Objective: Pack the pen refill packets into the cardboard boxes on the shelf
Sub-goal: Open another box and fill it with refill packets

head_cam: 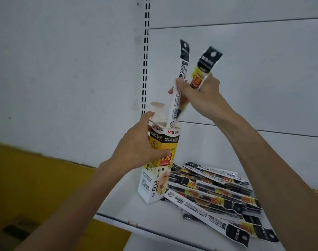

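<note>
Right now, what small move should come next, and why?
Probably slide the white packet straight down: its lower end sits in the open top of the box, which the left hand grips. The right hand holds a second packet too.

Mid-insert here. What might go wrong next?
1. The right hand holds two packets. The spare packet is wedged between fingers and may drop as the first packet goes into the box.
2. The box leans, steadied only by the left hand; a hard push might tip it.
3. The pile reaches near the shelf front edge; a nudge may knock packets off.
</note>
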`<action>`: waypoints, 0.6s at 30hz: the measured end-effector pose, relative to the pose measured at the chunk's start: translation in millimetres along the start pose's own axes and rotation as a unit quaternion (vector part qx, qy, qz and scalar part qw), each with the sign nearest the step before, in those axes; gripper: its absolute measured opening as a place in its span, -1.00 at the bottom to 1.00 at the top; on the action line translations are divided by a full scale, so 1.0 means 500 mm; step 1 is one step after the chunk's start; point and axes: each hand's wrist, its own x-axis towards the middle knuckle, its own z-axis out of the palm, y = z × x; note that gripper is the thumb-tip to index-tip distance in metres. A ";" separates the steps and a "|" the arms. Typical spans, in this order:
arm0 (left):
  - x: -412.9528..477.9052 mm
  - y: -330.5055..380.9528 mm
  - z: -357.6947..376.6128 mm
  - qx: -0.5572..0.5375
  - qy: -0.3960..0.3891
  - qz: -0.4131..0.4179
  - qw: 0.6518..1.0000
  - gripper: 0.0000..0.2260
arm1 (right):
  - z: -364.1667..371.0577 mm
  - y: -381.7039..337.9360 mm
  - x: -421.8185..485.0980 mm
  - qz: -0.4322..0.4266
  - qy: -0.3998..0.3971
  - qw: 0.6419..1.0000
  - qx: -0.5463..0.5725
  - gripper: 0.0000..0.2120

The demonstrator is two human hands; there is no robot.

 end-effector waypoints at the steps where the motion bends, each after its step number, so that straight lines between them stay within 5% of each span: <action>1: -0.001 0.000 0.000 0.001 0.001 0.001 1.000 -0.12 | -0.002 0.004 0.002 0.011 -0.011 1.000 0.020 -0.55; 9: -0.004 0.002 0.006 0.009 0.004 0.007 1.000 -0.12 | -0.015 -0.042 -0.019 -0.009 0.129 0.932 0.339 -0.84; 14: -0.010 -0.002 0.006 -0.010 0.013 0.015 1.000 -0.13 | 0.032 -0.031 -0.021 0.007 0.151 0.958 0.242 -0.98; 18: -0.018 -0.011 0.009 -0.019 0.024 0.024 0.999 -0.13 | 0.063 -0.009 -0.033 0.012 0.118 0.979 0.167 -0.90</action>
